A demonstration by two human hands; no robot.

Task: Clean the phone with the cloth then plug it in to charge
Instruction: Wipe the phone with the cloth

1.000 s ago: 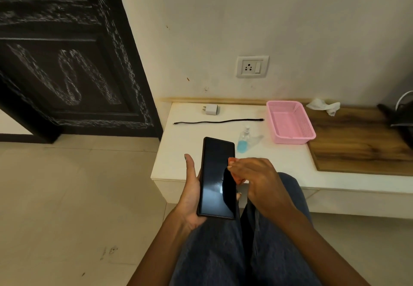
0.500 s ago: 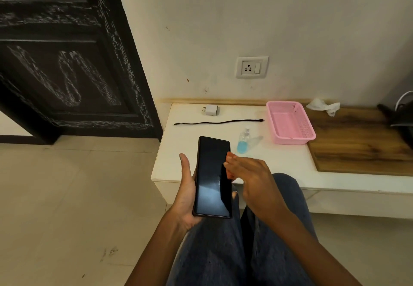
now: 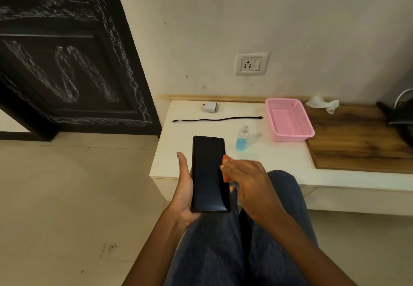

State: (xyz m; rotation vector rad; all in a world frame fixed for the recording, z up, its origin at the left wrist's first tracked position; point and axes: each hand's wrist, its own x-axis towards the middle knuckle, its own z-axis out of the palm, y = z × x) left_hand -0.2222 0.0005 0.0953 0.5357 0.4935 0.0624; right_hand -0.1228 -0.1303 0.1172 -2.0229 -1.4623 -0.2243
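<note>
The black rectangular phone is cradled screen-up in the left hand, above the lap. A small orange cloth is pinched in the right hand and pressed against the phone's right edge.

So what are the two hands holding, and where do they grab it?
The left hand holds the phone by its lower part, cradled in the palm. The right hand pinches an orange cloth against the phone's right edge.

Bare forearms, no sleeves in view. Left hand with greenish polish on thumbnail; right hand without rings. Legs in dark blue denim jeans.
</note>
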